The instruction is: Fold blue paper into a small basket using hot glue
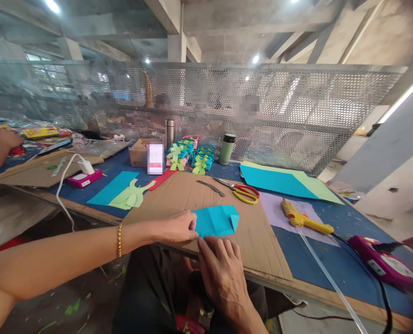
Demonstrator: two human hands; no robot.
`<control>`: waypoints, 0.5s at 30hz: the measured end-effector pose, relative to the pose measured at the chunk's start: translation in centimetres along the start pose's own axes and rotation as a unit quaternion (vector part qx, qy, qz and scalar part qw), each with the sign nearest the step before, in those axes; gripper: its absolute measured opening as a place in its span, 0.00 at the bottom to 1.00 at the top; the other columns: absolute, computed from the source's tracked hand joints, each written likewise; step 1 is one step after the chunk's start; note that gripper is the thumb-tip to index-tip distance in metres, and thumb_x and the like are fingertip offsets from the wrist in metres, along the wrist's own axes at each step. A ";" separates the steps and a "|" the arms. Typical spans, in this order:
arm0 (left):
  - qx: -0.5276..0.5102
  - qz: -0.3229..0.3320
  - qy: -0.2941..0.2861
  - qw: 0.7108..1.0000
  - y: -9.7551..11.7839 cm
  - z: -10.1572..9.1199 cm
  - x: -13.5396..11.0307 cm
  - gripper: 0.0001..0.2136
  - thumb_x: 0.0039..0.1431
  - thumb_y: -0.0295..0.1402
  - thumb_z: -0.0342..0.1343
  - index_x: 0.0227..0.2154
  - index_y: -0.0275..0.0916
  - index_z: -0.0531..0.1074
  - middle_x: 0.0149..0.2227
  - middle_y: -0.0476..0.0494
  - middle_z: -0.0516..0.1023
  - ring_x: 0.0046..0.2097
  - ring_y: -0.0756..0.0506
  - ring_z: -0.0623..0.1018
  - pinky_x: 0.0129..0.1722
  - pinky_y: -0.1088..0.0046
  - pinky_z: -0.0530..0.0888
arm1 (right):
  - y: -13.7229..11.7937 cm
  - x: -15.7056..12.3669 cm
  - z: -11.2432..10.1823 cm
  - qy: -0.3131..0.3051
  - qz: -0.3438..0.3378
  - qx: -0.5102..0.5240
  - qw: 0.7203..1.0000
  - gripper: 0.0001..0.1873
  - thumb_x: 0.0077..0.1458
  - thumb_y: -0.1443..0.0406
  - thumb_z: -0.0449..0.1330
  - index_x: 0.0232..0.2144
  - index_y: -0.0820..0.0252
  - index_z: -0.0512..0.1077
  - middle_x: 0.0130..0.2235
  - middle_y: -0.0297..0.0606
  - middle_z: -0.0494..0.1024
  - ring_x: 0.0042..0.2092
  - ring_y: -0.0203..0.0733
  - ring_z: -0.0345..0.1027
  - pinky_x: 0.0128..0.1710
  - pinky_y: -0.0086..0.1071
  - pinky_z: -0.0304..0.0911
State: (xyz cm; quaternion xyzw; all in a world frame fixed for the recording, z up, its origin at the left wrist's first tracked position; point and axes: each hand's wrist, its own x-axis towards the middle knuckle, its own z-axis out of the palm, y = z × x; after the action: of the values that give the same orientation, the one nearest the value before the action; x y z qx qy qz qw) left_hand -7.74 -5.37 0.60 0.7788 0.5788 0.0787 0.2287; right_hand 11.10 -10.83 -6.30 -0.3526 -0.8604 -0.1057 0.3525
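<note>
A folded piece of blue paper (217, 220) lies on the cardboard sheet (258, 246), with creases across it and a small flap turned in at its right end. My left hand (180, 226) is closed on the paper's left end, fingers curled and thumb at the lower edge. Along the near edge, my right hand (223, 264) holds the same paper, its fingers together and bent. Beyond the paper, scissors (243, 191) with red and yellow handles lie beside a dark thin blade (210, 187).
To the right, a yellow glue gun (307, 220) rests on lilac paper (270, 211) near a magenta power strip (387, 264). Blue and green sheets (279, 181), a green flask (227, 149), finished-looking paper pieces (201, 157) and a cardboard box (139, 154) stand behind. Another person's hand (6, 139) is far left.
</note>
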 end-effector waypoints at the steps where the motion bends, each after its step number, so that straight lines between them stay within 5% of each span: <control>1: 0.001 -0.001 -0.003 1.000 0.0 0.0 0.0 0.07 0.51 0.36 0.58 0.29 0.40 0.68 0.35 0.46 0.75 0.37 0.44 0.74 0.30 0.73 0.64 | 0.0 0.0 0.0 -0.002 0.001 0.000 1.000 0.16 0.64 0.69 0.53 0.52 0.62 0.71 0.45 0.45 0.74 0.41 0.47 0.62 0.42 0.42 0.56; 15: -0.011 0.014 -0.046 0.999 -0.4 -1.1 0.4 0.06 0.47 0.35 0.58 0.27 0.39 0.68 0.26 0.51 0.70 0.30 0.47 0.70 0.25 0.73 0.59 | -0.2 0.6 -0.2 -0.027 -0.009 -0.018 0.999 0.13 0.64 0.70 0.52 0.49 0.61 0.70 0.40 0.42 0.76 0.43 0.47 0.66 0.49 0.43 0.55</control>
State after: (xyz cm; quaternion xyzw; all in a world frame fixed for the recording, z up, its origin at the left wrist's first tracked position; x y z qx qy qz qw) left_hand -8.35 -4.64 1.33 0.7868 0.5560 0.0522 0.2629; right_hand 10.79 -10.80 -5.73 -0.3542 -0.8706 -0.1143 0.3217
